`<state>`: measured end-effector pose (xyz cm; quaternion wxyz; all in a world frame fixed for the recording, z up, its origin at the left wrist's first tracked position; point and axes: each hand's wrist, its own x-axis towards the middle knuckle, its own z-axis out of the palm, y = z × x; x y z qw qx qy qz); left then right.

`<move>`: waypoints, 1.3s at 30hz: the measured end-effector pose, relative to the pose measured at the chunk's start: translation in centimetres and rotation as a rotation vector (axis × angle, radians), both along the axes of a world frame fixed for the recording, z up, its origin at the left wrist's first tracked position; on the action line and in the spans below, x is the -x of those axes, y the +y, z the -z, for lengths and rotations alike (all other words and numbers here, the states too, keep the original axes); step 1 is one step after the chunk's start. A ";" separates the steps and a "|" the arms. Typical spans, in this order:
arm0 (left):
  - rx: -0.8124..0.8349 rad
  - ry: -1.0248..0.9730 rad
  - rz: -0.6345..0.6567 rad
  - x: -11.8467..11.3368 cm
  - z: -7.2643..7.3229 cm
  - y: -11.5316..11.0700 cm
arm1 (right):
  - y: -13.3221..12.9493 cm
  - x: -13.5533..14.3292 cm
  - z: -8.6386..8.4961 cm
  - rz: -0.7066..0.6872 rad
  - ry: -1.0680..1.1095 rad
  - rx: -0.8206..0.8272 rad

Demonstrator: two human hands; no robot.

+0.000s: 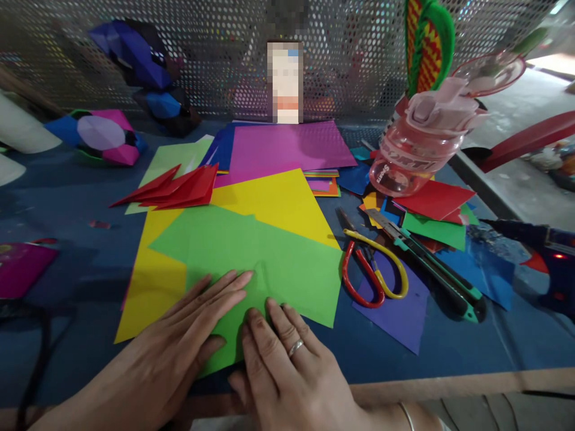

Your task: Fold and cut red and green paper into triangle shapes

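Note:
A light green sheet of paper (287,263) with folded, angular outlines lies on a yellow sheet (274,194) in front of me. My left hand (188,335) rests flat on the green paper, fingers stretched toward the upper right and thumb lower down. On the near edge of the same paper, my right hand (287,359), with a ring on one finger, presses its slightly bent fingertips. Its thumb sits by the table's front edge, partly hidden. Folded red paper pieces (193,185) lie beyond the left hand.
Scissors (381,281) with red and yellow handles and a box cutter (426,263) lie right, near purple paper (404,311). Behind stand a pink bottle (417,143) and a perforated metal panel (211,60). A dark blue tool (557,263) with a red light is far right.

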<state>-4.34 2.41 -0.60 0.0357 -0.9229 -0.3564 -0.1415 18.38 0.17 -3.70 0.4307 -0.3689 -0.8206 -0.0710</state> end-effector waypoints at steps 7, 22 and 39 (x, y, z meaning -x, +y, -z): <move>-0.081 0.129 0.039 0.4 0.2 -0.1 | -0.1 -0.1 -0.5 0.005 -0.021 0.020; 0.225 -0.073 0.060 0.9 -0.1 1.2 | -0.5 -1.3 -1.6 -0.081 -0.189 0.114; 0.222 -0.035 0.174 2.5 -1.3 1.9 | -1.6 -3.3 -2.1 -0.104 -0.369 0.086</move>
